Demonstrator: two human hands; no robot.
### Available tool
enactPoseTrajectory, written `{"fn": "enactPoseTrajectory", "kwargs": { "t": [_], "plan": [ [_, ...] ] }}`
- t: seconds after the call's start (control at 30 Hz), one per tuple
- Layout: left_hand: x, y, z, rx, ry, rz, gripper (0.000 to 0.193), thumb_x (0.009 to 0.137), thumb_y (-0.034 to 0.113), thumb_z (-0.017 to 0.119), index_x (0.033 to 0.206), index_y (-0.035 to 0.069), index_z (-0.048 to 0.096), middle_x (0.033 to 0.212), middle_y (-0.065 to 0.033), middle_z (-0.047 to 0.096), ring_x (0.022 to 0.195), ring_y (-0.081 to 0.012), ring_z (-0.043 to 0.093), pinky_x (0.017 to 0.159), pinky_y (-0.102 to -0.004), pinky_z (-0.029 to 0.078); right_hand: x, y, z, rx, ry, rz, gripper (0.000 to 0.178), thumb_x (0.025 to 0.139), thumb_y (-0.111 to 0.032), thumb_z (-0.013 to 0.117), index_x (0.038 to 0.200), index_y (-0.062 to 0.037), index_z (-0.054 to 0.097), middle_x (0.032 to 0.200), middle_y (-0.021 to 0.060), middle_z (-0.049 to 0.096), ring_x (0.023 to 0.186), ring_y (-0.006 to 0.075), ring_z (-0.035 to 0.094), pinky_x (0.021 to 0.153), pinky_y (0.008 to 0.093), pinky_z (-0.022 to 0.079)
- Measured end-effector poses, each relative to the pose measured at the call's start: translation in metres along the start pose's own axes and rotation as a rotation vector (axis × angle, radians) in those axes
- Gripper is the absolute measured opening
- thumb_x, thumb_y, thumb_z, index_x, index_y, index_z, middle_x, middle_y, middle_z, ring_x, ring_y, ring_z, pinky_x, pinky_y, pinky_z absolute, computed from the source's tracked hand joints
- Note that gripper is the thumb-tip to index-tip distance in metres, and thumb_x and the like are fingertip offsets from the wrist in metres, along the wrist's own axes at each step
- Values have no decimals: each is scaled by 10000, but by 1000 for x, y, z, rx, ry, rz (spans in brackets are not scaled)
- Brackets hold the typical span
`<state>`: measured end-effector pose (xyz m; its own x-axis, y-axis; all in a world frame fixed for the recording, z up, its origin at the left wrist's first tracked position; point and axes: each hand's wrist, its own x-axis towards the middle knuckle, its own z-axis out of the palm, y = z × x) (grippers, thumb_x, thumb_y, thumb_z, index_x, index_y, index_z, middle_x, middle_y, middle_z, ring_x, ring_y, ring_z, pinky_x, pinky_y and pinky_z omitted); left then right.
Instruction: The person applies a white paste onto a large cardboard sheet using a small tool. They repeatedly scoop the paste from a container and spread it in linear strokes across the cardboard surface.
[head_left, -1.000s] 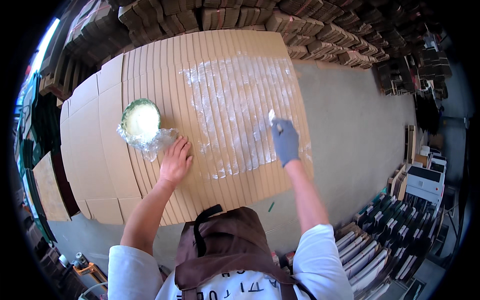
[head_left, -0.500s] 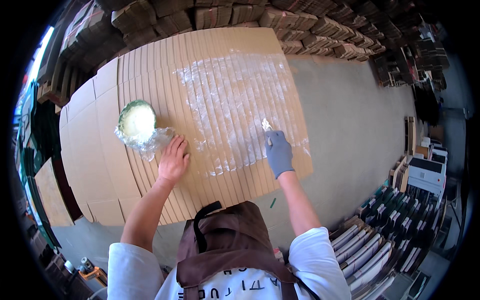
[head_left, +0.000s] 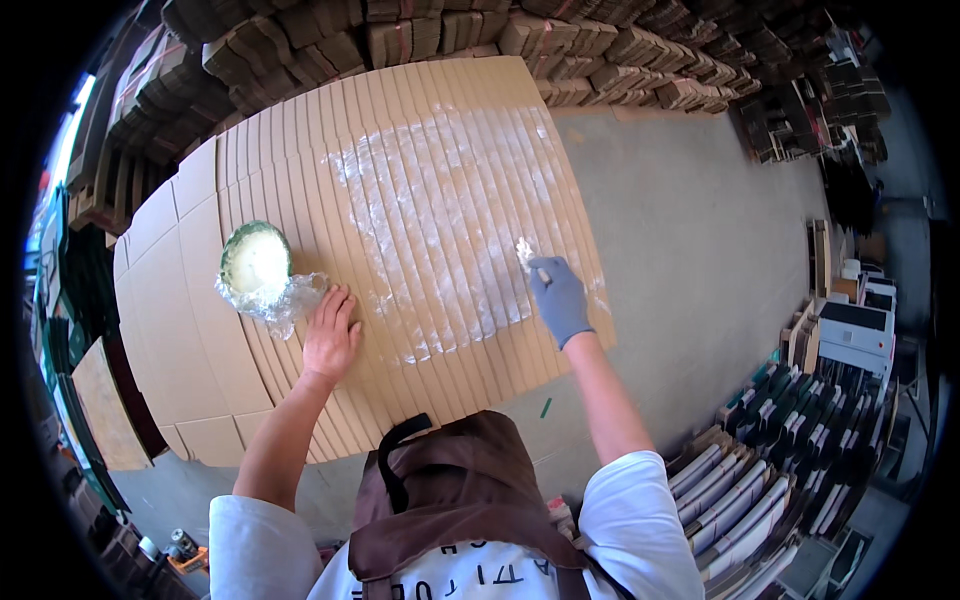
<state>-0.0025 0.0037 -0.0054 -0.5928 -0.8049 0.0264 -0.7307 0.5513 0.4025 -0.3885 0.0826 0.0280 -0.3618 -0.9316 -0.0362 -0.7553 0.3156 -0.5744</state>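
Cardboard sheets (head_left: 285, 190): loose-looking fan, could skid out of line under a hard stroke. White-smeared patch (head_left: 440, 220) at 2 o'clock: may streak if coated unevenly. Bowl (head_left: 285, 245) at 9: on stepped edges, a nudge might tip it. Film (head_left: 284, 308) at bowl's 5: could snag the left hand (head_left: 332, 335), fingers spread flat, grasping nothing. Right hand (head_left: 563, 303), gloved, fingers clenched around brush (head_left: 524, 254) at 3: overreach risks floor drips.
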Motion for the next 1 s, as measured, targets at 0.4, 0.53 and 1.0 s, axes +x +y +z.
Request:
{"fn": "enactPoseTrajectory", "kwargs": {
  "t": [0.4,0.53,1.0],
  "plan": [
    [0,-2,6,36,-9,12,486,837,109,645,1296,32,505,1404,-140,463,1355,-341,395,1124,-456,338,-12,34,-40,144,28,116,148,924,-120,581,1033,-72,669,1069,145,650,936,326,654,812,372,521],
    [-3,-4,5,39,3,-5,482,838,108,642,1294,30,507,1405,-138,463,1353,-342,395,1121,-456,338,-45,15,-60,223,-177,-155,189,877,-32,601,1052,-70,661,1050,135,647,950,307,644,835,359,512],
    [4,-4,8,35,20,17,486,819,117,659,1272,17,514,1387,-152,476,1349,-344,402,1121,-457,339,-42,51,-70,267,-139,218,296,959,-168,536,1225,-94,639,1140,143,665,1027,304,636,874,380,505]
  ]
}}
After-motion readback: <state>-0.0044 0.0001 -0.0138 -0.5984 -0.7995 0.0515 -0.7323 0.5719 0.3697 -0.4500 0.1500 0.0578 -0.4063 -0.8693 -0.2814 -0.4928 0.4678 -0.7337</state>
